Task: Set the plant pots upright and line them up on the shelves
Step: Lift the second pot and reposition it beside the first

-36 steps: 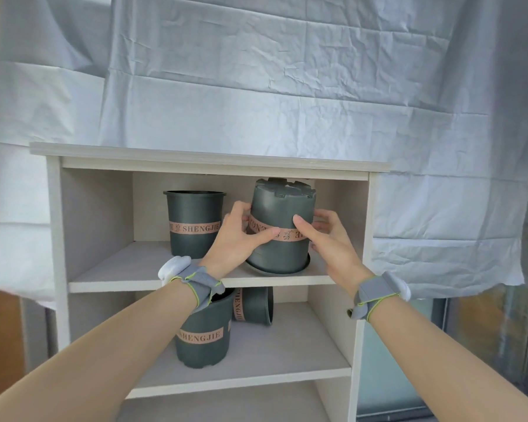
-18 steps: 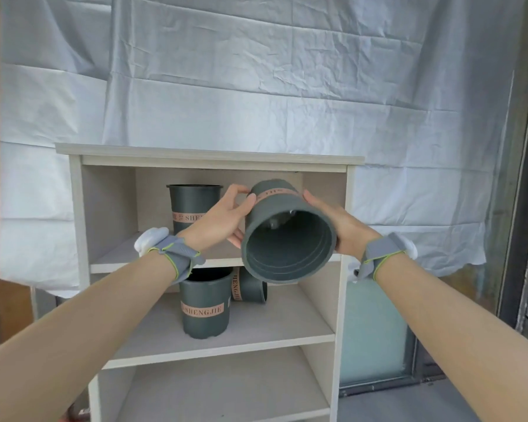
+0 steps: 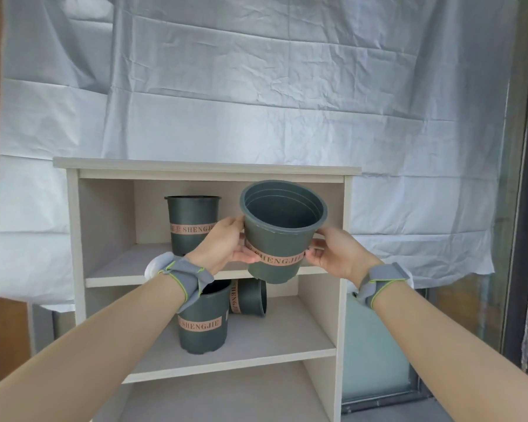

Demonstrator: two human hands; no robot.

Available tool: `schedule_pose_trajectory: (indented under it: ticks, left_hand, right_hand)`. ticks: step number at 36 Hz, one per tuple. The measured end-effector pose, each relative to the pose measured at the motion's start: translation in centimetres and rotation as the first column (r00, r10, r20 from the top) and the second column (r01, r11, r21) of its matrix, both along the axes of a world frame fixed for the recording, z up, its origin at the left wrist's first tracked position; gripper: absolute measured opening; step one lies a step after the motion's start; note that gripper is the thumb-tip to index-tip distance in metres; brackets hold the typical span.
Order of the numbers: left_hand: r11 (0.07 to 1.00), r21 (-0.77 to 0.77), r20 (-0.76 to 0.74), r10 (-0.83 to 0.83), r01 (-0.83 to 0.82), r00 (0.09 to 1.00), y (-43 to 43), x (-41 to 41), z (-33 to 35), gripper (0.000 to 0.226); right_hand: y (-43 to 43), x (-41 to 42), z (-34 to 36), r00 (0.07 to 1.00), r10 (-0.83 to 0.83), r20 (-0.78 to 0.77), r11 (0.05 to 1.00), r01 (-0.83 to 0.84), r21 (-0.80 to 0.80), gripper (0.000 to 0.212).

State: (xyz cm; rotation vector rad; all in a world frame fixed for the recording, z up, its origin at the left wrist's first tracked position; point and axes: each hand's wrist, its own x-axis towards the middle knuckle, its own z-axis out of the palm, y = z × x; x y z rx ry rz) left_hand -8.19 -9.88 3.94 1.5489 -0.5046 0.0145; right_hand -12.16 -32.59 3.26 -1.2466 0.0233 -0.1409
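A big wrinkled white sheet [image 3: 287, 86] hangs behind a pale wooden shelf unit [image 3: 73, 226] with open shelves. Two bare arms reach out toward the shelf unit, each with a grey wrist band. The left hand [image 3: 226, 245] and the right hand [image 3: 333, 254] hold a dark grey plastic plant pot [image 3: 279, 239] between them, in the air in front of the top shelf of the shelf unit. The fingers of both hands wrap round its sides. The held pot is the right way up, tipped a little toward the camera, so its open top shows. A pink band round it reads "SHENGJIE".

A second dark grey pot [image 3: 192, 226] stands upright at the back of the top shelf. A third grey pot [image 3: 203, 324] stands upright on the middle shelf. Both say "SHENGJIE". A fourth grey pot [image 3: 250, 296] lies on its side behind it.
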Motion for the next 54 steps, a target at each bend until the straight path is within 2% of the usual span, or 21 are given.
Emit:
schedule_pose_trajectory:
  ticks: [6, 12, 17, 22, 26, 29, 34, 41, 44, 54]
  left_hand:
    - [0.992, -0.122, 0.021, -0.030, 0.032, 0.999, -1.1, 0.8, -0.4, 0.053]
    - [0.986, -0.152, 0.036, -0.063, 0.068, 0.997, -1.9, 1.5, -1.4, 0.038]
    - [0.986, -0.165, 0.028, -0.031, 0.035, 0.999, -2.4, 2.7, -1.8, 0.054]
    - [0.990, -0.138, 0.054, 0.020, -0.013, 0.998, -2.7, 4.2, -2.5, 0.061]
    - [0.989, 0.032, 0.169, 0.138, -0.146, 0.976, -3.1, 5.6, -3.4, 0.073]
    - [0.974, 0.063, 0.239, 0.197, -0.218, 0.951, -3.3, 6.8, -4.3, 0.078]
    - [0.966, 0.060, 0.279, 0.224, -0.250, 0.934, -3.5, 8.5, -5.3, 0.082]
    - [0.949, 0.120, 0.279, 0.250, -0.292, 0.927, -4.2, 10.1, -4.9, 0.083]
    - [0.945, 0.123, 0.265, 0.263, -0.303, 0.928, -4.3, 10.8, -4.9, 0.081]
    - [0.926, 0.099, 0.200, 0.340, -0.365, 0.919, -5.3, 12.8, -5.1, 0.065]
  right_hand:
    - [-0.5, 1.3, -0.6, 0.995, -0.058, 0.075, 0.992, 0.050, 0.115, 0.034]
    - [-1.0, 2.3, -1.8, 0.989, -0.045, 0.142, 0.987, 0.022, 0.159, 0.036]
    - [-1.4, 3.5, -2.5, 0.975, -0.028, 0.220, 0.986, -0.009, 0.166, 0.041]
    - [-1.5, 5.0, -3.2, 0.951, -0.044, 0.306, 0.999, 0.035, 0.034, 0.046]
    - [-1.2, 6.2, -3.9, 0.915, -0.093, 0.392, 0.977, 0.160, -0.142, 0.076]
    - [-0.9, 7.3, -4.4, 0.888, -0.126, 0.443, 0.931, 0.260, -0.255, 0.093]
    - [-0.3, 9.0, -5.2, 0.846, -0.107, 0.522, 0.878, 0.327, -0.350, 0.093]
    - [-0.1, 11.0, -5.3, 0.859, -0.105, 0.501, 0.819, 0.360, -0.446, 0.097]
    - [-0.1, 11.5, -4.9, 0.862, -0.133, 0.489, 0.758, 0.406, -0.511, 0.081]
    - [0.4, 13.9, -4.4, 0.855, -0.206, 0.476, 0.729, 0.458, -0.509, 0.067]
